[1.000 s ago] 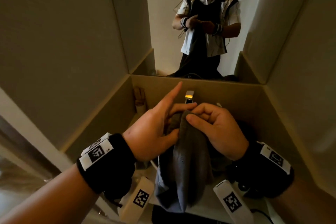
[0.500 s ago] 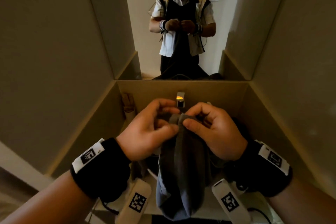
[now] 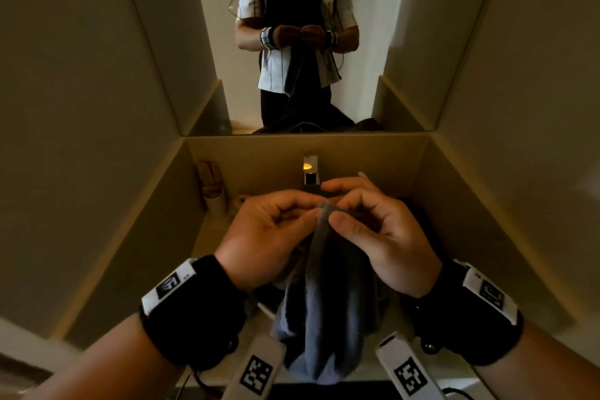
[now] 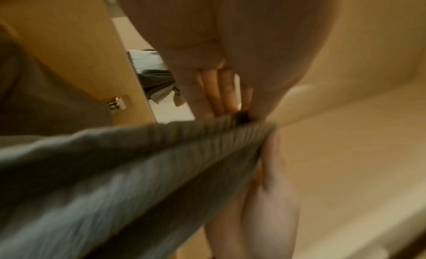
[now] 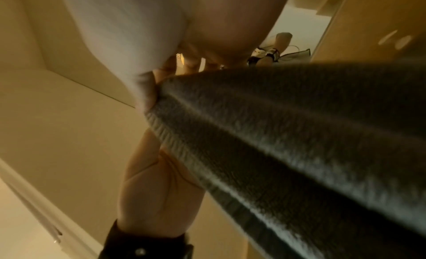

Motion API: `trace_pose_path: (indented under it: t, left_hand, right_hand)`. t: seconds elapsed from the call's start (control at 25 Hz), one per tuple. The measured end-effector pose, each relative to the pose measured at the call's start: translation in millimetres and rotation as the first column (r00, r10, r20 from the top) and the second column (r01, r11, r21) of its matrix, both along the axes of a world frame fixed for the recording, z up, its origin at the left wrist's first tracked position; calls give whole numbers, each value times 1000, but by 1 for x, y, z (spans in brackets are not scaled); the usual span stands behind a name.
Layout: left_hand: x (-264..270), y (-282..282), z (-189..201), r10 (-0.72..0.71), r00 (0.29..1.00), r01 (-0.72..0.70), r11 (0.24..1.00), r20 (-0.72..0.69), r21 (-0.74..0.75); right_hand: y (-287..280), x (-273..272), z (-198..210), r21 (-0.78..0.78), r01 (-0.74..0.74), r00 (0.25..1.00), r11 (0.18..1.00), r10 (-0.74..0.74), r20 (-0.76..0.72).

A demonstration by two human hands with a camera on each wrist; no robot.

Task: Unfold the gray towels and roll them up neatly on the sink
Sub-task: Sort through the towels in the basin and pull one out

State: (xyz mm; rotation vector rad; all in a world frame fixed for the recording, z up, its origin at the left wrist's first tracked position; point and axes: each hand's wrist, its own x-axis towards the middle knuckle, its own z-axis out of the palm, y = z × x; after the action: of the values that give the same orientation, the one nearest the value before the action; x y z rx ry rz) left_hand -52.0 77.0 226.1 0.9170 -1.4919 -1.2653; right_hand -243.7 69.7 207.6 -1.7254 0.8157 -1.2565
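A gray towel [image 3: 328, 308] hangs in a narrow bunch above the sink, held up by its top edge. My left hand [image 3: 276, 230] pinches that edge between thumb and curled fingers. Right beside it, my right hand [image 3: 373, 230] pinches the same edge from the other side. The two thumbs nearly meet at the towel's top. Seen from the left wrist view, the towel [image 4: 129, 171] stretches away from the pinching fingers [image 4: 221, 95]. The right wrist view shows the ribbed towel edge [image 5: 276, 135] held by the thumb. The sink under the towel is mostly hidden.
A chrome faucet [image 3: 311, 169] with an orange light stands at the back of the beige counter [image 3: 207, 234]. A wooden object [image 3: 210, 178] and a white cup [image 3: 218, 204] sit back left. A mirror [image 3: 298, 42] above reflects me. Walls close in on both sides.
My left index finger, pointing out a second ago, has curled in. Both hands now pinch the towel's top edge close together, slightly higher and more centred.
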Motion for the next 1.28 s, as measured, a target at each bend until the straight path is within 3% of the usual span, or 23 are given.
trace_pose_path:
  t: [0.36, 0.48, 0.56, 0.68, 0.76, 0.84, 0.92, 1.04, 1.12, 1.28]
  left_hand:
    - [0, 9, -2, -26, 991, 33, 998, -134, 53]
    - [8, 9, 2, -69, 990, 75, 996, -122, 41]
    - [15, 3, 11, -72, 996, 73, 997, -43, 17]
    - [23, -12, 25, 30, 999, -29, 999, 46, -16]
    - [29, -25, 22, 71, 987, -64, 996, 144, -55]
    - [35, -35, 7, 20, 916, 30, 992, 401, -120]
    - [39, -43, -17, 4, 772, 100, 987, 635, -127]
    - [56, -60, -41, 113, 651, -46, 993, 751, -109]
    - [73, -70, -44, 109, 654, -165, 986, 749, 0]
    - [114, -82, -25, -186, 706, -172, 891, 683, 420]
  right_hand:
    - [7, 11, 3, -29, 57, 997, 998, -55, 56]
    - [7, 15, 6, 38, 53, 996, 998, -56, 76]
    - [1, 17, 14, 33, 32, 999, 999, -31, -44]
    - [-16, 20, 38, -152, 67, 938, 986, -115, -326]
    - [-34, 19, 63, -236, 133, 926, 963, -206, -316]
    - [-54, 16, 95, -280, 197, 929, 940, -270, -254]
    - [-67, 11, 125, -308, 238, 930, 921, -308, -202]
    - [-74, 2, 156, -366, 277, 935, 888, -337, -111]
    - [-77, -7, 162, -403, 297, 919, 866, -373, -124]
    - [-83, -29, 144, -421, 298, 869, 857, -426, -252]
